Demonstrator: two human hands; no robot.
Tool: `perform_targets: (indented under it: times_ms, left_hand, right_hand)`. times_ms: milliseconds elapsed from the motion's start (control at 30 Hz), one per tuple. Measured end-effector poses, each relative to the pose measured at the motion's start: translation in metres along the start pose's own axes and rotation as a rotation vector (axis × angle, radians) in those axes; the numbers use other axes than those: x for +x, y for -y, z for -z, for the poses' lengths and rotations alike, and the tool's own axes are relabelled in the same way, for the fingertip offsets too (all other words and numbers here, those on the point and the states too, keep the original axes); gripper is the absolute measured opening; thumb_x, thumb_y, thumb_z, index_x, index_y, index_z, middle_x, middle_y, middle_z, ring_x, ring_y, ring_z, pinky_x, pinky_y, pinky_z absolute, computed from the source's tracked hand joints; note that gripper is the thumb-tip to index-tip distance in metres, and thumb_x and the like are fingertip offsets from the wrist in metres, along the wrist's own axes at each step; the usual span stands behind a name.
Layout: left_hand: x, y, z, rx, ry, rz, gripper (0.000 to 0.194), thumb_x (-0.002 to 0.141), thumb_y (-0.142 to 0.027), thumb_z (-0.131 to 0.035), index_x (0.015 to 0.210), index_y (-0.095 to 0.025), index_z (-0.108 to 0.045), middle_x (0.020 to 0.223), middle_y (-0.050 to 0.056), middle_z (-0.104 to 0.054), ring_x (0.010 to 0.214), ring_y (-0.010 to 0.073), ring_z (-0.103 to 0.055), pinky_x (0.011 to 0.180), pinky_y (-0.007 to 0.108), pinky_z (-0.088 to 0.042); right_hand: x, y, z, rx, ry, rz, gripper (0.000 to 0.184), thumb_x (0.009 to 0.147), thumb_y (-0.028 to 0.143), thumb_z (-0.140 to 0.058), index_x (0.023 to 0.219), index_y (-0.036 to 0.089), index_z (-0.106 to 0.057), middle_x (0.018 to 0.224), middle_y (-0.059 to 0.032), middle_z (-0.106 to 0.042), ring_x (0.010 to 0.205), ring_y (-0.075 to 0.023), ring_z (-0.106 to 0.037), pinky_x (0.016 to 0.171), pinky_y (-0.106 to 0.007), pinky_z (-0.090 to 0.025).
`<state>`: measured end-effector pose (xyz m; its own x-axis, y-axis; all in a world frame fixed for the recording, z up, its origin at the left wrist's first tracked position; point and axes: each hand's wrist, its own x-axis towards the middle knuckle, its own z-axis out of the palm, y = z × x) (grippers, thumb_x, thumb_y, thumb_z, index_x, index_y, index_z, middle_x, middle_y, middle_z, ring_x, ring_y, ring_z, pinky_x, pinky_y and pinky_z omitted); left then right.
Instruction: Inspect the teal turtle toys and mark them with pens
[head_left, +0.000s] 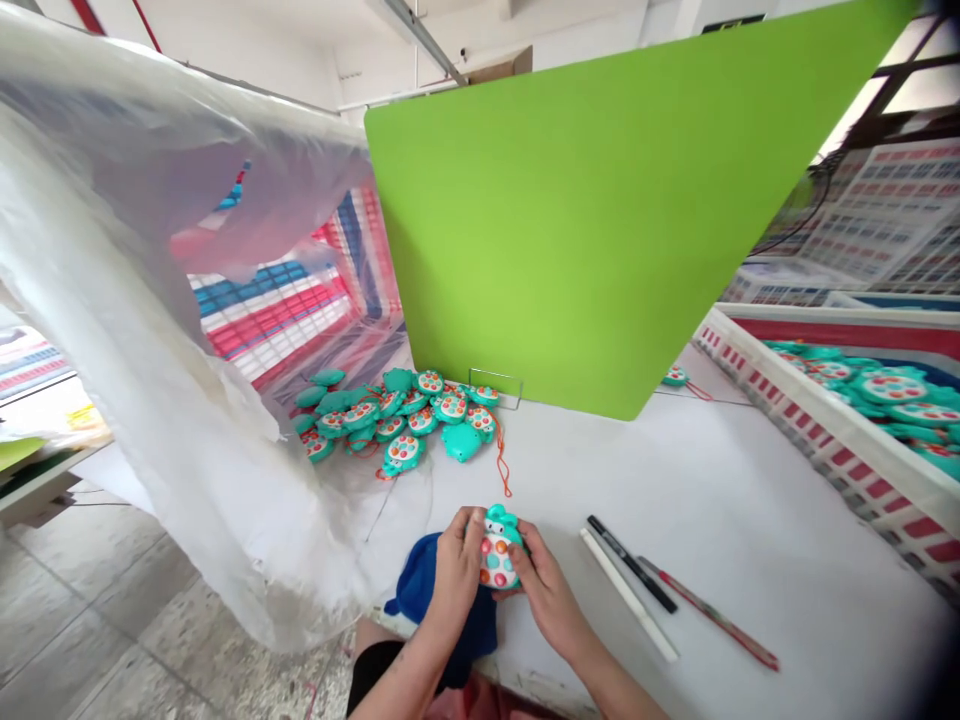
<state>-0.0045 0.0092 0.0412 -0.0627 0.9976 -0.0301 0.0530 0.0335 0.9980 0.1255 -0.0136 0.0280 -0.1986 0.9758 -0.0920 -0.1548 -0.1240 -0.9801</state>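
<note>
Two bare hands clasp one teal toy (pixel 499 550), possibly a frog, above a crumpled blue cloth (pixel 442 590) near the counter's (pixel 739 520) near edge. The left hand (pixel 454 572) wraps one side and the right hand (pixel 547 600) the other, with the fingers (pixel 525 548) clenched around the rim and most of the toy's face showing. Its molded shell looks light, stiff and perhaps a little slick, so the rim seems the surest place to hold it. The rounded buttons look like they could give under pressure. They stand out in orange, pale and teal tones against the white face.

Beyond the hands, a heap of similar toys (pixel 397 415) lies at the counter's far edge beside a green board (pixel 600 230), with an orange cord (pixel 504 470) trailing from it. To the right of the hands lie a black marker (pixel 631 563), a white marker (pixel 628 595) and a red pen (pixel 709 612). More toys fill a crate (pixel 847 440) past the right edge.
</note>
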Motion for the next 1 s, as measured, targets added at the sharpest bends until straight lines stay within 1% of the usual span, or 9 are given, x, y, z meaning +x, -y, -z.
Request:
perform_targets:
  times_ms: [233, 367, 467, 600, 667, 733, 833, 900, 1000]
  left_hand:
    - [0.005, 0.0, 0.001, -0.083, 0.001, 0.087, 0.056, 0.087, -0.06, -0.037, 0.086, -0.011, -0.064, 0.076, 0.007, -0.066, 0.074, 0.0206, -0.059, 0.071, 0.031, -0.046]
    - [0.002, -0.002, 0.001, -0.163, 0.016, 0.106, 0.052, 0.086, -0.057, -0.043, 0.087, -0.011, -0.065, 0.083, 0.009, -0.069, 0.083, 0.0232, -0.061, 0.077, 0.033, -0.046]
    - [-0.002, -0.003, 0.002, -0.336, 0.104, 0.146, 0.044, 0.086, -0.052, -0.049, 0.099, -0.013, -0.062, 0.092, 0.008, -0.069, 0.087, 0.021, -0.063, 0.079, 0.031, -0.047]
    - [-0.003, -0.002, 0.013, -0.479, 0.168, 0.244, 0.042, 0.08, -0.043, -0.064, 0.11, -0.017, -0.053, 0.087, 0.005, -0.069, 0.073, 0.0172, -0.064, 0.065, 0.027, -0.049]
    - [-0.001, 0.001, 0.02, -0.413, 0.128, 0.229, 0.04, 0.078, -0.042, -0.066, 0.106, -0.016, -0.053, 0.082, 0.003, -0.068, 0.068, 0.0157, -0.064, 0.063, 0.026, -0.049]
    - [0.0, 0.005, 0.025, -0.332, 0.098, 0.211, 0.04, 0.077, -0.044, -0.066, 0.102, -0.016, -0.053, 0.078, 0.002, -0.067, 0.066, 0.0146, -0.062, 0.061, 0.025, -0.048]
    - [0.001, 0.012, 0.024, -0.278, 0.09, 0.206, 0.04, 0.076, -0.047, -0.066, 0.099, -0.016, -0.053, 0.073, -0.001, -0.065, 0.062, 0.0126, -0.059, 0.059, 0.023, -0.046]
    - [0.0, 0.018, 0.021, -0.262, 0.097, 0.207, 0.039, 0.075, -0.047, -0.066, 0.096, -0.016, -0.054, 0.071, -0.001, -0.063, 0.06, 0.0114, -0.057, 0.058, 0.022, -0.045]
    - [-0.001, 0.022, 0.018, -0.233, 0.133, 0.222, 0.04, 0.074, -0.048, -0.067, 0.094, -0.016, -0.054, 0.07, -0.001, -0.063, 0.061, 0.0115, -0.057, 0.058, 0.022, -0.045]
  right_hand:
    - [0.002, -0.011, -0.001, 0.151, -0.067, -0.131, 0.048, 0.083, 0.06, -0.053, 0.117, 0.026, -0.048, 0.106, -0.0062, -0.063, 0.082, -0.0225, -0.064, 0.052, -0.03, -0.055]
    - [0.004, -0.014, -0.001, 0.175, -0.101, -0.161, 0.052, 0.081, 0.06, -0.056, 0.118, 0.025, -0.048, 0.106, -0.0075, -0.064, 0.083, -0.0229, -0.064, 0.051, -0.029, -0.054]
    - [0.008, -0.006, 0.008, 0.125, -0.08, -0.15, 0.054, 0.081, 0.062, -0.053, 0.12, 0.023, -0.048, 0.107, -0.0093, -0.063, 0.08, -0.0229, -0.064, 0.05, -0.03, -0.053]
    - [0.016, 0.01, 0.045, -0.163, -0.124, 0.008, 0.05, 0.086, 0.059, -0.044, 0.114, 0.02, -0.056, 0.103, -0.0102, -0.064, 0.07, -0.0191, -0.062, 0.052, -0.031, -0.052]
    - [0.019, 0.015, 0.064, -0.407, -0.182, 0.085, 0.041, 0.087, 0.052, -0.046, 0.106, 0.02, -0.062, 0.098, -0.0092, -0.064, 0.069, -0.0189, -0.061, 0.056, -0.031, -0.051]
    - [0.019, 0.015, 0.074, -0.648, -0.136, 0.16, 0.029, 0.088, 0.04, -0.048, 0.1, 0.021, -0.066, 0.095, -0.008, -0.065, 0.077, -0.0205, -0.061, 0.068, -0.035, -0.052]
    - [0.015, 0.007, 0.068, -0.914, 0.039, 0.285, 0.025, 0.088, 0.024, -0.048, 0.105, 0.024, -0.067, 0.101, -0.0074, -0.065, 0.095, -0.0229, -0.058, 0.087, -0.039, -0.046]
    - [0.012, -0.003, 0.057, -1.034, 0.091, 0.324, 0.028, 0.086, 0.017, -0.05, 0.109, 0.023, -0.066, 0.106, -0.008, -0.064, 0.1, -0.0244, -0.055, 0.091, -0.041, -0.044]
    - [0.011, -0.017, 0.047, -1.128, 0.098, 0.343, 0.023, 0.079, 0.01, -0.055, 0.097, 0.021, -0.066, 0.105, -0.0086, -0.064, 0.099, -0.0262, -0.054, 0.089, -0.042, -0.044]
